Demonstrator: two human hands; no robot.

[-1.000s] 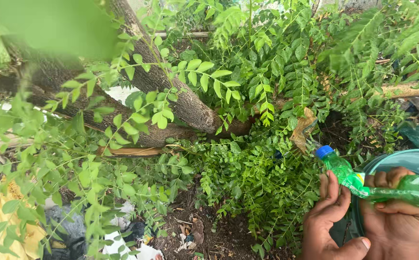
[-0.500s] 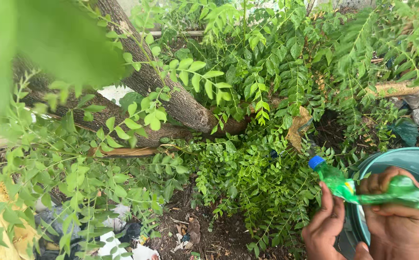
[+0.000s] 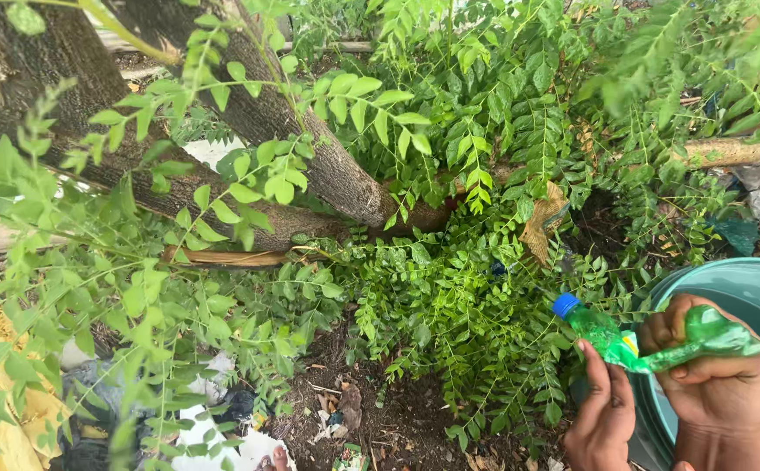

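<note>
A crumpled green plastic bottle [image 3: 605, 334] with a blue cap [image 3: 565, 305] points up and left toward the leafy shrub [image 3: 450, 296]. My right hand [image 3: 722, 384] is shut around its squeezed rear half, above a teal tub [image 3: 746, 283]. Just below the bottle's neck is my left hand [image 3: 603, 412], fingers straight and pointing up, the tips touching the bottle's underside. It does not wrap around the bottle.
Thick brown tree trunks [image 3: 310, 148] slant across the upper left, with dense green branches all around. Dark soil with litter [image 3: 354, 419] lies at the bottom centre. A yellow cloth [image 3: 5, 419] lies at the bottom left. A fallen log [image 3: 738, 150] runs along the right.
The bottle and both hands have shifted slightly left and lower in view. My left hand has slid down from the bottle's neck. The blurred leaf at top left is gone.
</note>
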